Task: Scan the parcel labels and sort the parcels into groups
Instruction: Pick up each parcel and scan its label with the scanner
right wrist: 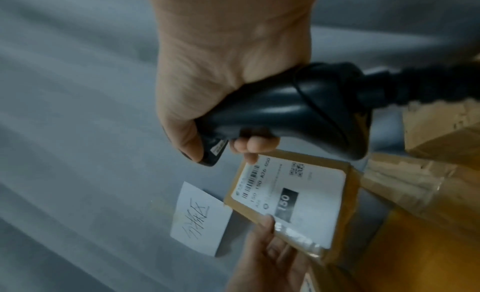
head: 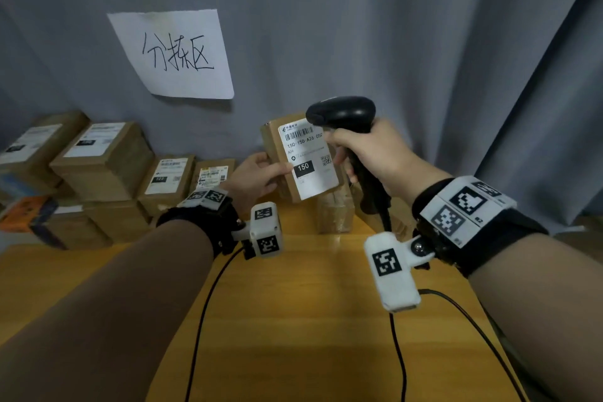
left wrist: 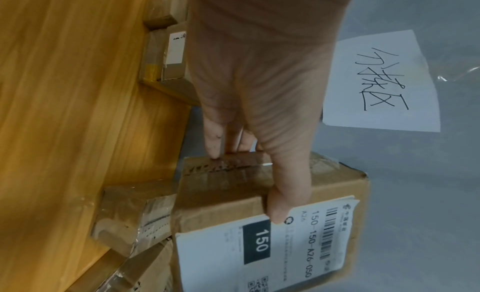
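Note:
A small cardboard parcel [head: 301,157] with a white label reading 150 is held up above the wooden table [head: 293,303]. My left hand [head: 257,174] grips its left edge, thumb on the label; the left wrist view shows that parcel [left wrist: 272,224] and my left hand [left wrist: 259,111] with the thumb over its front. My right hand [head: 368,150] holds a black barcode scanner [head: 346,114] by the handle, its head just above the label's barcode. From the right wrist I see the scanner [right wrist: 285,111], my right hand [right wrist: 221,70] and the parcel [right wrist: 293,199] tilted below it.
Several labelled cardboard parcels [head: 101,160] are stacked and lined up along the left back of the table. A taped parcel [head: 336,212] sits under the held one. A handwritten paper sign [head: 176,52] hangs on the grey curtain. Black cables [head: 202,320] run across the table.

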`<state>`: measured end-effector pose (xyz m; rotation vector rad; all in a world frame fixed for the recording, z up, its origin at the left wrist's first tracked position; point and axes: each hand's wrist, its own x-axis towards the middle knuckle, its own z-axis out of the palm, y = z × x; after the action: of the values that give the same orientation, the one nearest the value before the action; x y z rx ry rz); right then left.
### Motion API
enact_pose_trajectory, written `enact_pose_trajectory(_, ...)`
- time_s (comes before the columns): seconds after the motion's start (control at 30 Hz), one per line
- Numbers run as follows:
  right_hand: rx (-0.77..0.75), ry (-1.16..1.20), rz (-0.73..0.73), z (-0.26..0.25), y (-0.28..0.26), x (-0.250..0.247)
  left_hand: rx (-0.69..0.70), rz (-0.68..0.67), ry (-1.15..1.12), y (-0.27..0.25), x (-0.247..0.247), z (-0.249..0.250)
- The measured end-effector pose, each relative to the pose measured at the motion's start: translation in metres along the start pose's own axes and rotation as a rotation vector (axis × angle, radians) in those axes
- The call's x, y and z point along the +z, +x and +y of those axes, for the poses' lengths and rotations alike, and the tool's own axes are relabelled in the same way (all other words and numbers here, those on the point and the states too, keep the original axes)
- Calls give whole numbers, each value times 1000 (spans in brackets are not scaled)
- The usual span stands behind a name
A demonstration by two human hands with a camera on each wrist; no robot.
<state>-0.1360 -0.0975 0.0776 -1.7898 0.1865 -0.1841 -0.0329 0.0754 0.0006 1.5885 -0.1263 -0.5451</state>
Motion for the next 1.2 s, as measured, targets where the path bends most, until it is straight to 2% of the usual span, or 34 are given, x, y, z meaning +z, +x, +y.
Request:
enact_pose_trajectory(0.27,29,-70,63,22,-2,13,19,4,6,6,-3,2)
enact_pose_trajectory(0.5,83,-144,63,44,-11,17,36,-12,-2,10,-2,1)
enact_pose_trajectory(0.77,-14,-91,125,46,-18,14,18,-19,-2,14,-2,-5)
enact_pose_trajectory(1.03,148,-64,80,59,-20,20,12,-8,31,17,-2,-12)
enact_pose_trajectory(1.2,175,10,47,43,-10,16,21,-11,124,22,-4,-17)
